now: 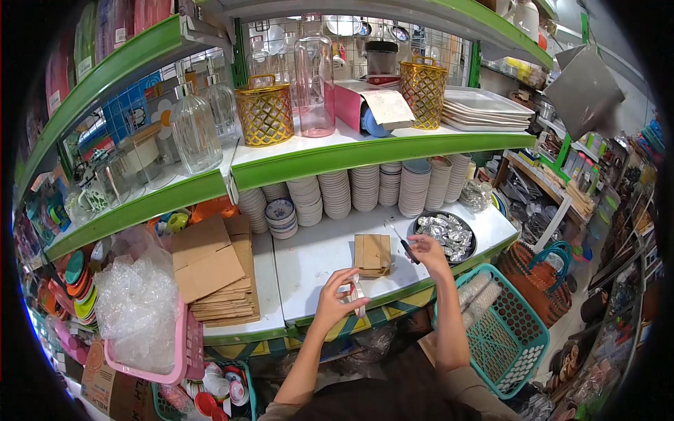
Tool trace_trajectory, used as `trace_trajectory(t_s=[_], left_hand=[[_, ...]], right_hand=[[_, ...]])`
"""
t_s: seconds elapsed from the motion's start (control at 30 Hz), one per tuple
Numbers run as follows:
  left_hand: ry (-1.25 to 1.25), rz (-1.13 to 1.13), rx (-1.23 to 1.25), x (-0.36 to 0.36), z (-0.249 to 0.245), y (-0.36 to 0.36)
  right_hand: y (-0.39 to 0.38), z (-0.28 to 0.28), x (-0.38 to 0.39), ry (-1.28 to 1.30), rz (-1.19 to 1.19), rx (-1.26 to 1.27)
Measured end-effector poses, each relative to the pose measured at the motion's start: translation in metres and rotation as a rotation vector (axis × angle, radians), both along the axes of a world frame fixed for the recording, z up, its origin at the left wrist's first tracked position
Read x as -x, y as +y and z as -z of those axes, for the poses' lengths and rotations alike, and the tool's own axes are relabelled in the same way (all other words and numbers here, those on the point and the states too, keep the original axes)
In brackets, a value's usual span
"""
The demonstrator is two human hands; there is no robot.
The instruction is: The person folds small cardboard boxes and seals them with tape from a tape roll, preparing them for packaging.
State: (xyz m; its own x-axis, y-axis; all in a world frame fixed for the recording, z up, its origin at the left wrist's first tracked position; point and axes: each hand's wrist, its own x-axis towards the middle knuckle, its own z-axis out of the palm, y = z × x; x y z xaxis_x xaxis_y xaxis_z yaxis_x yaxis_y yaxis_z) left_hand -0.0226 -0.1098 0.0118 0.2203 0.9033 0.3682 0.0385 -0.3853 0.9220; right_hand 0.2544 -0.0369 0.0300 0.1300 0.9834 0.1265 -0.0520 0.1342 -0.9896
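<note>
My left hand [338, 300] is closed on a small pale, flat item [358, 295], held upright at the front edge of the white shelf. My right hand [429, 254] grips a thin tool with a black handle [408, 250], whose light tip points up and left. Between and behind my hands, a small stack of brown cardboard pieces [372, 254] lies on the shelf. Just behind my right hand is a dark round pan [472, 245] filled with foil-like silver pieces [444, 235].
Stacked bowls [337, 193] line the lower shelf's back. Larger cardboard sheets [221, 281] lie at left, beside a pink basket [186, 344] of bubble wrap. A teal basket [516, 379] stands front right. The green-edged upper shelf [379, 150] holds glass bottles and gold baskets.
</note>
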Motion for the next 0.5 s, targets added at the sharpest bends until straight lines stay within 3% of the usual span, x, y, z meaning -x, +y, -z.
trace_trajectory(t_s=[0.07,0.13,0.23,0.43,0.5], left_hand=[[-0.005,-0.011,-0.010,0.002,-0.001,0.000],[0.042,-0.024,-0.017,0.004,-0.003,0.000],[-0.001,-0.026,-0.011,0.006,-0.003,0.000],[0.013,-0.041,0.002,0.007,-0.006,-0.001],[0.006,-0.042,-0.003,0.006,-0.005,0.000]], right_hand=[[-0.010,-0.013,-0.001,-0.014,-0.241,0.005],[-0.017,-0.020,0.000,-0.066,-0.234,-0.015],[-0.034,-0.036,-0.009,-0.082,-0.289,0.160],[-0.047,-0.044,-0.025,-0.122,-0.738,0.090],[-0.048,-0.041,-0.026,-0.154,-0.763,0.097]])
